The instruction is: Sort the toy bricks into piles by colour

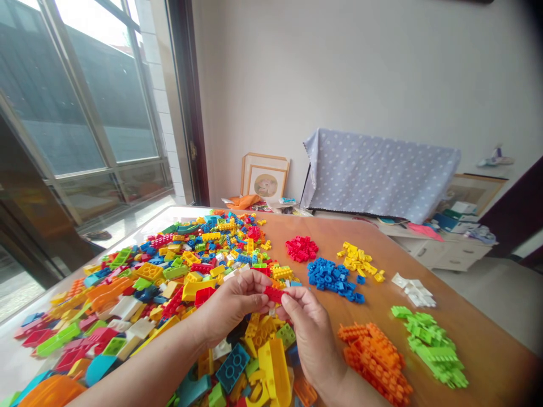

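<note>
Between the fingertips of both hands is a small red toy brick [275, 294], held over the near part of a large mixed heap. My left hand [244, 297] pinches its left end, and my right hand [307, 316] grips its right end with thumb and fingers. Below and left of the hands spreads the heap of coloured building bricks [169, 271]. A yellow trough-shaped piece [274, 367] and a teal brick [233, 367] lie just under the hands.
Sorted piles stand on the brown table [292, 226]: red bricks [301, 249], blue bricks [333, 278], yellow bricks [358, 260], white bricks [414, 290], green bricks [435, 347] and orange bricks [375, 362]. Behind are a polka-dot cloth [377, 172] and a framed picture [266, 181].
</note>
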Demonstrator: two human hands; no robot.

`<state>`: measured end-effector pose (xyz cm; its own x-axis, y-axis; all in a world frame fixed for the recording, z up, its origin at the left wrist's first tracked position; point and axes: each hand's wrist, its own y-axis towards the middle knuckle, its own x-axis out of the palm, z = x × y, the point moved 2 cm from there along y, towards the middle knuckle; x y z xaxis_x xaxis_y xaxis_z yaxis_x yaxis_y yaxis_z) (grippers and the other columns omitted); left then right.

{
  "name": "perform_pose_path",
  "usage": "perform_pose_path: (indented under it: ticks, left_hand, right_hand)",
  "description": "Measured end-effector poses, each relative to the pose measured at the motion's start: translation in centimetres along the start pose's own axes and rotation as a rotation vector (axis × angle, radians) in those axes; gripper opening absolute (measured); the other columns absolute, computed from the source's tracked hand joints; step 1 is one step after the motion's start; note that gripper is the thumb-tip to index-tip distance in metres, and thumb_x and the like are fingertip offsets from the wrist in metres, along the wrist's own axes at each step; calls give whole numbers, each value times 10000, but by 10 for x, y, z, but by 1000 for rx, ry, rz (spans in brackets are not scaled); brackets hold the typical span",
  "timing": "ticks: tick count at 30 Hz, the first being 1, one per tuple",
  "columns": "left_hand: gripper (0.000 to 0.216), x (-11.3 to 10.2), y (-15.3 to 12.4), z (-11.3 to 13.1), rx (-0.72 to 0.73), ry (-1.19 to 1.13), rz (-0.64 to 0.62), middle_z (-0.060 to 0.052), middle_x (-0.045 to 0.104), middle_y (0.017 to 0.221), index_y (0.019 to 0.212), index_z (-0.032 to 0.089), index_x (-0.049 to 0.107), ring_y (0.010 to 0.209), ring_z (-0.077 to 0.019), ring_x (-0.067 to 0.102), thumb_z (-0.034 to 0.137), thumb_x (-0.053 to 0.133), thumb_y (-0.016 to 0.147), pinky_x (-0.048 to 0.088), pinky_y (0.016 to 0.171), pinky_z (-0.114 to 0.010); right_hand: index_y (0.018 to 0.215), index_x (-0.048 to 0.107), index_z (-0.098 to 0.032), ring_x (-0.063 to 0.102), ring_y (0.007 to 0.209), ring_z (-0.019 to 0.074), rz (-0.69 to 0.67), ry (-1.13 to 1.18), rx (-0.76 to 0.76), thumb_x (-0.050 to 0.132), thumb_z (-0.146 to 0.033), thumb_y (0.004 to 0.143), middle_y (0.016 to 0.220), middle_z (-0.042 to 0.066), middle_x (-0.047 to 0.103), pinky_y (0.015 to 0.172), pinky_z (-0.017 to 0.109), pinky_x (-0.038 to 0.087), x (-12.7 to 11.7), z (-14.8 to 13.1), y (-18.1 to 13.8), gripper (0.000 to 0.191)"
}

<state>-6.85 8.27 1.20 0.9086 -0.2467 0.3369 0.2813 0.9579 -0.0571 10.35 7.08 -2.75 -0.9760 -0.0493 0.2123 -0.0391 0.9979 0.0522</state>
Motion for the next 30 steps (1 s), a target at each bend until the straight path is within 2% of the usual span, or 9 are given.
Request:
perform_pose_path:
  ticks: [7,14,30]
  left_hand:
    - [375,1,-1,2,-4,13,20,-6,660,931,996,166,661,791,-120,649,266,884,712,521,753,-249]
    - [331,1,-1,4,-3,54,22,-23,674,861,922,160,664,799,-147,663,363,860,748,527,760,-269]
    - [345,-2,2,4,2,70,31,-40,709,882,994,175,677,813,-156,677,342,859,753,525,760,-265]
  right_hand:
    - [1052,670,-219,644,851,201,-18,-45,-47,667,-490,927,923,35,714,801,322,506,-1,-1,0,298]
    - [1054,670,-222,641,920,210,-76,9,-24,673,-476,927,1015,46,714,858,334,514,2,-2,0,283]
    - [1013,675,-204,639,812,189,-9,68,86,711,-510,884,909,28,695,782,315,489,4,-4,0,335]
